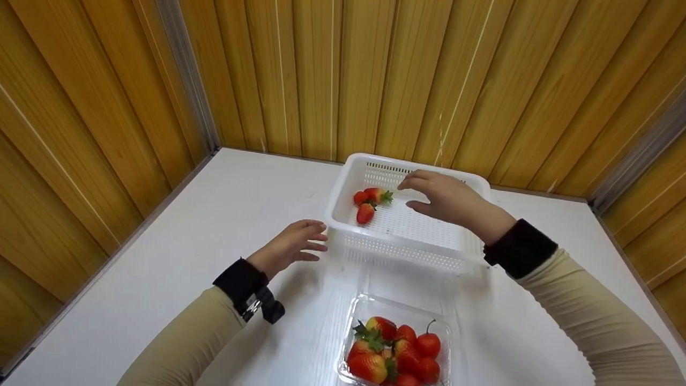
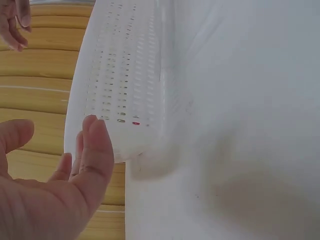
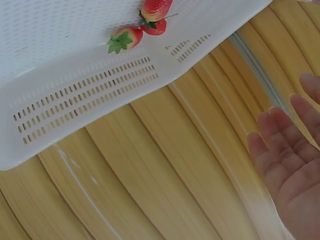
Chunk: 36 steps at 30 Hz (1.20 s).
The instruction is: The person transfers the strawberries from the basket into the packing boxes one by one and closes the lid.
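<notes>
My right hand (image 1: pixel 447 199) hovers over the white perforated basket (image 1: pixel 396 239), its fingers loosely bent with nothing between them. Inside the basket, towards its left end, lie two strawberries (image 1: pixel 365 213) and a smaller round red fruit (image 1: pixel 360 198). Just off the basket's front left corner is my left hand (image 1: pixel 293 245), fingers relaxed and spread, holding nothing. In the left wrist view the left hand's fingertips (image 2: pixel 97 125) appear in front of the basket wall; contact cannot be told. The right wrist view shows the right palm (image 3: pixel 300 185) bare.
Nearer to me stands a clear plastic box (image 1: pixel 351 316) holding several strawberries (image 1: pixel 367 366) and a round red fruit with a stem (image 1: pixel 428 344). Everything rests on a white table (image 1: pixel 257 187). Wood-patterned walls (image 1: pixel 300 80) rise right behind the basket and along both sides.
</notes>
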Motion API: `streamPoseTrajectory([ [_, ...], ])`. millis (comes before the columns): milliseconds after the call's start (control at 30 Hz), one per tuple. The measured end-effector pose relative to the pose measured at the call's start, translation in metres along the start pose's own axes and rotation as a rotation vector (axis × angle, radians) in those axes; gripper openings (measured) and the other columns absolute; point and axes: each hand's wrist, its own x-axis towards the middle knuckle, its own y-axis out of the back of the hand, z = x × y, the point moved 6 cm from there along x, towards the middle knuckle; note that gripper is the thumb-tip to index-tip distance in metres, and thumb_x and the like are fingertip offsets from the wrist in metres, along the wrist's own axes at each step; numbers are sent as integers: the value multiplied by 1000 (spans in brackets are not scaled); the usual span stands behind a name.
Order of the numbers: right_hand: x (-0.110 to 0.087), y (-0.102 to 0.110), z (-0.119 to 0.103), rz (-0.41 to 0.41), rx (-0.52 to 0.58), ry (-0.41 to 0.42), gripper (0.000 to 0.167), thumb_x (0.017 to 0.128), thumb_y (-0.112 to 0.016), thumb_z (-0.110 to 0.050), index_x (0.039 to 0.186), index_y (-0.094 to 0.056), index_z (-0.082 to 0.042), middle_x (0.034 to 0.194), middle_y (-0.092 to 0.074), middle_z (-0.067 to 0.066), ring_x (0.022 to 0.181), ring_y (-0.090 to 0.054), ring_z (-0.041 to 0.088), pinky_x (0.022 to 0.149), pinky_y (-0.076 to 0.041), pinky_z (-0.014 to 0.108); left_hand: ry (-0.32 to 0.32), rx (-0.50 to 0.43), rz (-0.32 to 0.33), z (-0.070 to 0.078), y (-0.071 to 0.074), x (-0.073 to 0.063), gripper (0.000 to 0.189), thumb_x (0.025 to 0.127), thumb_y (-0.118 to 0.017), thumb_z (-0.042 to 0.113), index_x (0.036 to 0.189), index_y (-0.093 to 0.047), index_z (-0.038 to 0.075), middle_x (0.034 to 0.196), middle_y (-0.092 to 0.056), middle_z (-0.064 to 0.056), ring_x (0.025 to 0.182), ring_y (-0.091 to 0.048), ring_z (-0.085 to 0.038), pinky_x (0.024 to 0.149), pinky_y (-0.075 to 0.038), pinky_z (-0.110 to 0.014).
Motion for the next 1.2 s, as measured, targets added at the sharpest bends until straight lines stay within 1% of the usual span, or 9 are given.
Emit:
streamPoseTrajectory([
  [233,25,-4,38,-11,-8,-89,30,94,-69,-5,123,-66,4,123,-68,24,117,-65,43,103,-55,56,36,-81,37,8,-1,17,55,108,-49,26,151,-34,-4,151,-46,-31,131,-59,-38,113,-53,-44],
  [300,33,-6,49,-6,-10,-119,30,94,-68,-5,122,-66,5,122,-68,26,117,-64,44,104,-54,56,48,-99,48,9,-4,24,54,108,-49,24,150,-34,-4,147,-49,-30,127,-62,-35,112,-54,-42],
  [433,47,-16,65,-9,-20,-165,30,93,-68,-5,121,-66,7,120,-68,27,117,-63,45,104,-53,57,59,-177,61,6,-9,36,50,107,-50,20,147,-35,-7,118,-59,-18,102,-69,-24,92,-62,-28],
  [500,52,-25,68,-21,-30,-177,31,93,-69,-6,122,-66,6,121,-67,27,117,-63,45,103,-53,57,66,-229,68,2,-11,41,46,107,-51,18,143,-39,-7,101,-58,-10,87,-68,-17,79,-63,-21],
  [567,56,-34,70,-26,-36,-183,32,93,-69,-7,122,-66,6,122,-67,27,117,-63,45,103,-54,56,64,-290,71,-1,-13,44,38,107,-51,16,137,-43,-6,89,-58,-7,78,-67,-14,71,-62,-18],
  [667,62,-47,71,-20,-39,-185,32,92,-71,-7,122,-66,6,123,-67,26,117,-64,45,104,-54,55,55,-356,79,-3,-13,48,20,107,-51,13,120,-49,-2,79,-60,-6,69,-67,-12,65,-61,-17],
  [800,67,-63,73,-23,-51,-196,32,91,-73,-8,120,-66,5,121,-68,26,114,-66,44,102,-56,54,40,-396,88,-5,-13,50,8,106,-50,8,105,-51,1,74,-61,-7,64,-67,-10,62,-61,-16],
  [1000,66,-88,80,-92,-61,-247,32,91,-74,-9,119,-68,4,119,-70,25,112,-67,42,101,-57,52,38,-425,86,-11,-14,52,9,104,-51,5,107,-53,-3,75,-61,-7,64,-69,-10,63,-61,-15],
  [1200,64,-106,81,-117,-32,-252,31,90,-73,-6,120,-69,5,118,-71,25,111,-67,42,103,-56,52,32,-439,94,-14,-15,52,6,105,-51,4,102,-52,0,75,-59,-7,61,-69,-11,60,-60,-14],
])
